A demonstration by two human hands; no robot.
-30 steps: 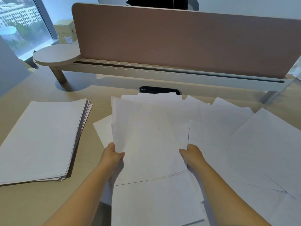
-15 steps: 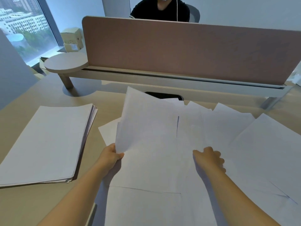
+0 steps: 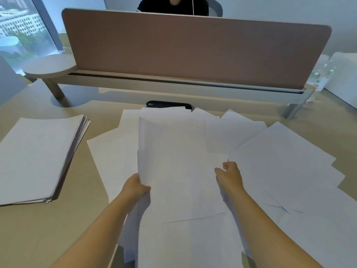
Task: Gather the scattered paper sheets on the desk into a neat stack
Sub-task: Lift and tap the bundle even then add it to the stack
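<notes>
A bundle of white paper sheets [image 3: 179,167] is held flat in front of me over the desk. My left hand [image 3: 135,187] grips its left edge, thumb on top. My right hand [image 3: 229,176] pinches the right edge with curled fingers. Loose white sheets [image 3: 286,161] lie fanned out and overlapping to the right and under the bundle, and more sheets [image 3: 110,155] stick out on the left. A neat stack of paper [image 3: 38,155] rests on the desk at the far left.
A brown divider panel [image 3: 193,49] on a grey rail closes off the back of the wooden desk [image 3: 58,229]. A round grey shelf [image 3: 50,66] stands at back left. A dark cable port [image 3: 168,104] sits behind the sheets. A person sits beyond the divider.
My right hand let go, reached right onto a loose sheet, then came back and now grips the bundle's right edge. The lifted sheets have dropped flatter. My left hand kept its hold.
</notes>
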